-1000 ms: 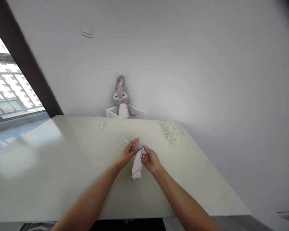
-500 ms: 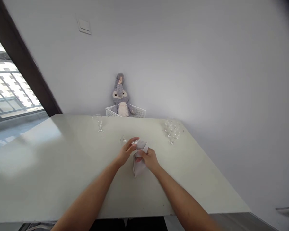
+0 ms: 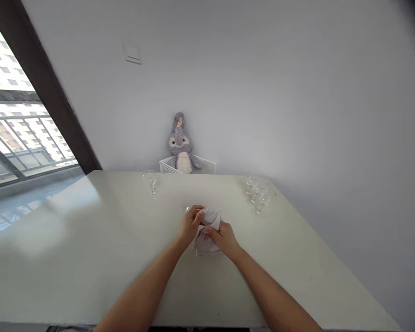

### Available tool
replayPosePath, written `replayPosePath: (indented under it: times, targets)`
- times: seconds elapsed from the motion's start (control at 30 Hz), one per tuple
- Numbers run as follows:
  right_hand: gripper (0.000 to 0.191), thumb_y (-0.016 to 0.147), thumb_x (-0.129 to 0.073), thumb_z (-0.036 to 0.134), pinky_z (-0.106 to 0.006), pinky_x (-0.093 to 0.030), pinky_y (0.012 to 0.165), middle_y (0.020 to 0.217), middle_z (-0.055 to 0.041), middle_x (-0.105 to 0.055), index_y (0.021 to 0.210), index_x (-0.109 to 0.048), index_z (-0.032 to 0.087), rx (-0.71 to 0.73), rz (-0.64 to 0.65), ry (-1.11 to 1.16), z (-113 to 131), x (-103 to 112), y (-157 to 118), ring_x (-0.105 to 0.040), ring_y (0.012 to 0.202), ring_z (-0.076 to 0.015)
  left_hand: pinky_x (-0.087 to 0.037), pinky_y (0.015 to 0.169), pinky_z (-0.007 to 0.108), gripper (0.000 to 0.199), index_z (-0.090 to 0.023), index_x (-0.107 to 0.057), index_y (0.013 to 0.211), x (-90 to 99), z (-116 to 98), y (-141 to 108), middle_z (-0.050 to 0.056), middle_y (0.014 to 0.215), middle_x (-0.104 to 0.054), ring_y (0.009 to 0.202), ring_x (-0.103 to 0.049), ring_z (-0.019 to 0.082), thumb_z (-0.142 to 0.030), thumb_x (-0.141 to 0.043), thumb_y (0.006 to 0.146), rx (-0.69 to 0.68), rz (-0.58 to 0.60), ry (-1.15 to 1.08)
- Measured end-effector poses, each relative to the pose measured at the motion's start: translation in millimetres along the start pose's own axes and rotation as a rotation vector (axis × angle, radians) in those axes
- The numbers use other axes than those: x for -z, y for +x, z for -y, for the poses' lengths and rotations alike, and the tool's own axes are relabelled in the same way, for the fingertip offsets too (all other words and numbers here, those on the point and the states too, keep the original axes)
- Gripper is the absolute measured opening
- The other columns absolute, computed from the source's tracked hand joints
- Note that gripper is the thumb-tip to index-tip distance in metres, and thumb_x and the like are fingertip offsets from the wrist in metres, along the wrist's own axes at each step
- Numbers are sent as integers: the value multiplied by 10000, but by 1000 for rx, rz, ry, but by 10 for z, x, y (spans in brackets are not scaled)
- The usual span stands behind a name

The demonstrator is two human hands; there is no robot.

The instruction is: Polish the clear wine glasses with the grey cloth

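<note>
My left hand point(image 3: 191, 226) is closed on a clear stemmed glass point(image 3: 184, 207), whose foot points out to the left past my fingers. A light grey cloth point(image 3: 210, 216) covers the bowl end, so most of the glass is hidden. My right hand point(image 3: 224, 237) grips this cloth, thumb on the near side, and a loose fold of it hangs below toward the tabletop. Both hands are close together above the middle of the pale table point(image 3: 124, 263).
A single stemmed glass point(image 3: 152, 183) stands at the back left of the table. Several more glasses point(image 3: 257, 193) are grouped at the back right. Behind the far edge, a grey plush toy point(image 3: 181, 147) sits in a white basket point(image 3: 207, 167) against the wall.
The camera view has shifted a little. My hands keep hold of the glass and the cloth, and the cloth's hanging fold has changed shape and spread wider.
</note>
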State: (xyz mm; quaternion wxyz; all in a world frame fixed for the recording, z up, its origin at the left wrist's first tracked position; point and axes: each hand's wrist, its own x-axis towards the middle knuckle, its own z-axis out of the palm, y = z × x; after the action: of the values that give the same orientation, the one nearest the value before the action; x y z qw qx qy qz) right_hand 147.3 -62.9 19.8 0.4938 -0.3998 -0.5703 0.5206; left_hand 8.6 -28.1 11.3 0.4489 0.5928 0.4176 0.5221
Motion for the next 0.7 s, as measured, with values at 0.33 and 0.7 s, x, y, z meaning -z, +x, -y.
replayPosePath:
  times: [0.33,0.7]
  targets:
    - [245,700,-611,407,-224,-434,439,494,14,-572,738,-601,166,-192,29,451,-90,31,35,-506,401,-102,-464,671,268,461,-172,-510,1110,38,-108,-8,29,808,-579,693,-533,123,-406,-578,718,-1,155,-24]
    - [273,709,-609,415,-254,-474,496,632,-15,-624,801,-595,158,-251,-78,658,-83,50,112,-558,477,-115,-437,719,271,423,-192,-468,1159,18,10,8,59,963,-580,764,-530,135,-394,-484,787,-79,163,66]
